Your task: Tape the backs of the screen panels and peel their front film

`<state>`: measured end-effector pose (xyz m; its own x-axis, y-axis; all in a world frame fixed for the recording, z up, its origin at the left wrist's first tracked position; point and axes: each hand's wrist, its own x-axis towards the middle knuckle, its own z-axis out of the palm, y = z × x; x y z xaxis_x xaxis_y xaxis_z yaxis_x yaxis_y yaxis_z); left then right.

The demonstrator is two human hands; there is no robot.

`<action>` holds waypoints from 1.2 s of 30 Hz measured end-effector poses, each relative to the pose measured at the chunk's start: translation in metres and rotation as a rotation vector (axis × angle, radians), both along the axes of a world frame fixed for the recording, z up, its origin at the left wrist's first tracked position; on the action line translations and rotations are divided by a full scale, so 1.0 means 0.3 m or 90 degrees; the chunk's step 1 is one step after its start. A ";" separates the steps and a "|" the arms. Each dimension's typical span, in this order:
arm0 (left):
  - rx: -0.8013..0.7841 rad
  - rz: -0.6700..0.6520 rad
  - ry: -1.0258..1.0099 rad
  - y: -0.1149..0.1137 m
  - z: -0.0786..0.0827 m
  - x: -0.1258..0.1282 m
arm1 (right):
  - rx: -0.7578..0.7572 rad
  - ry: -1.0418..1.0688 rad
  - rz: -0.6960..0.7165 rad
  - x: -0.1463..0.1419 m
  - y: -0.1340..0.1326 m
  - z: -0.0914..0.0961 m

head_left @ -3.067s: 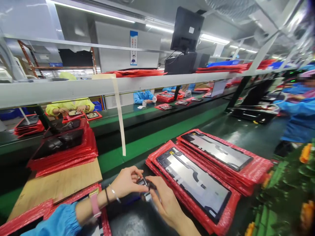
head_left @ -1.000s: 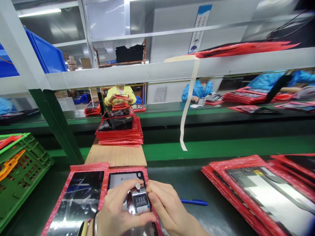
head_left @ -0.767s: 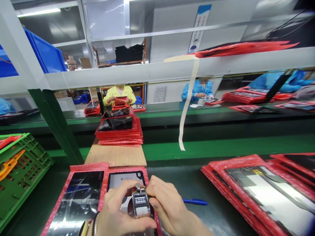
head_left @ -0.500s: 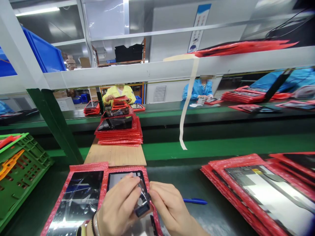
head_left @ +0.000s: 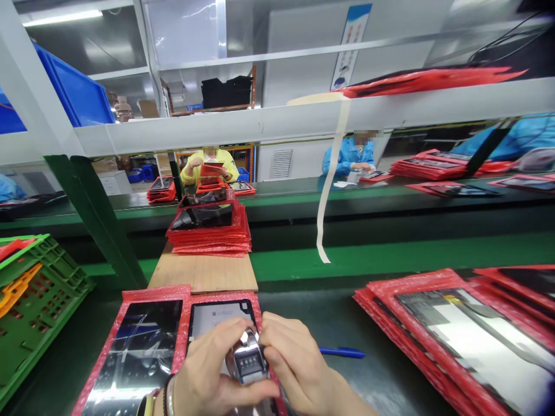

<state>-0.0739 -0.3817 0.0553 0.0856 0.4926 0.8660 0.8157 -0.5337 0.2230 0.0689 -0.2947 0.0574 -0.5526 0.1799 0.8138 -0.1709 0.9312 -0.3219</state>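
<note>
A small chrome tally counter [head_left: 250, 359] with a row of digits in its window sits between my hands. My left hand [head_left: 212, 367] is wrapped round it, thumb along the near edge and fingers over the far side. My right hand [head_left: 297, 361] pinches at the counter's right side, its fingertips pressed together there; the exact part they grip is hidden. Below my hands lies a tablet screen panel [head_left: 219, 312] on red bubble wrap, partly covered. A dark glossy panel [head_left: 143, 341] lies on its own red bubble-wrap bag to the left.
Stacked red bubble-wrap bags with panels [head_left: 472, 323] lie at right, beside a blue pen [head_left: 342, 352]. Another stack [head_left: 212, 231] stands on a wooden board [head_left: 203, 274]. A green crate [head_left: 39, 312] is at left. Co-workers in yellow and blue sit across the bench.
My left hand has turned the tally counter so its digit window faces me. My right fingers stay at its side. The co-worker in yellow has raised a red bag.
</note>
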 end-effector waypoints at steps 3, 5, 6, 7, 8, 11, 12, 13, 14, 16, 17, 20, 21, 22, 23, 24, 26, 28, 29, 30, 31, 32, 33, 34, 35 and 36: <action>0.076 -0.010 0.141 0.014 -0.004 -0.017 | -0.154 -0.126 -0.004 0.011 -0.018 0.022; 0.057 -0.016 0.132 0.017 -0.003 -0.020 | -0.208 -0.177 -0.009 0.020 -0.022 0.032; 0.032 -0.012 0.090 0.015 -0.002 -0.019 | -0.200 -0.177 -0.014 0.023 -0.020 0.033; -0.006 -0.014 0.032 0.012 -0.001 -0.017 | -0.167 -0.160 -0.023 0.024 -0.017 0.032; -0.055 -0.026 -0.036 0.007 0.000 -0.015 | -0.116 -0.131 -0.033 0.023 -0.012 0.029; -0.221 -0.119 -0.226 -0.006 0.001 -0.007 | 0.049 -0.048 -0.058 0.012 0.007 0.012; -0.263 -0.154 -0.264 -0.009 0.002 -0.005 | 0.085 -0.022 -0.057 0.007 0.011 0.005; -0.284 -0.175 -0.284 -0.011 0.003 -0.002 | 0.109 0.002 -0.053 0.003 0.014 -0.001; -0.275 -0.173 -0.284 -0.011 0.004 0.002 | 0.121 0.020 -0.048 0.000 0.014 -0.006; -0.184 -0.131 -0.222 -0.008 0.007 0.010 | 0.117 0.046 -0.033 -0.004 0.010 -0.011; -0.122 -0.105 -0.174 -0.005 0.008 0.013 | 0.101 0.045 -0.028 -0.004 0.006 -0.011; 0.019 -0.055 -0.035 0.003 0.002 0.014 | 0.024 -0.008 -0.033 0.002 -0.011 -0.001; 0.040 -0.045 -0.005 0.005 -0.003 0.011 | -0.007 -0.033 -0.037 0.005 -0.016 0.003; 0.051 -0.031 0.019 0.006 -0.010 0.007 | -0.039 -0.062 -0.042 0.009 -0.021 0.008; 0.058 -0.018 0.042 0.007 -0.016 0.002 | -0.071 -0.092 -0.046 0.012 -0.025 0.012; 0.061 -0.006 0.061 0.007 -0.022 -0.003 | -0.100 -0.122 -0.050 0.015 -0.028 0.017; 0.058 0.005 0.094 0.008 -0.031 -0.012 | -0.144 -0.172 -0.066 0.021 -0.032 0.024; 0.063 0.013 0.134 0.011 -0.033 -0.017 | -0.188 -0.207 -0.069 0.024 -0.033 0.031; 0.069 0.016 0.152 0.013 -0.032 -0.018 | -0.212 -0.217 -0.059 0.025 -0.032 0.033; 0.072 0.019 0.166 0.016 -0.031 -0.018 | -0.239 -0.223 -0.046 0.025 -0.032 0.035; 0.075 0.020 0.173 0.018 -0.030 -0.018 | -0.264 -0.227 -0.034 0.025 -0.032 0.037; 0.075 0.018 0.172 0.020 -0.029 -0.016 | -0.283 -0.227 -0.027 0.024 -0.032 0.037; 0.073 0.015 0.163 0.021 -0.028 -0.015 | -0.291 -0.224 -0.025 0.023 -0.032 0.037; 0.070 0.012 0.147 0.022 -0.027 -0.013 | -0.289 -0.220 -0.029 0.023 -0.033 0.035; 0.067 0.008 0.125 0.021 -0.026 -0.010 | -0.279 -0.217 -0.036 0.022 -0.035 0.033; 0.063 0.004 0.101 0.020 -0.025 -0.008 | -0.263 -0.212 -0.045 0.022 -0.036 0.031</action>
<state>-0.0762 -0.3756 0.0478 0.2227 0.4069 0.8859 0.8398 -0.5416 0.0376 0.0754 -0.3056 0.0666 -0.7443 0.4938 0.4497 0.0616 0.7212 -0.6900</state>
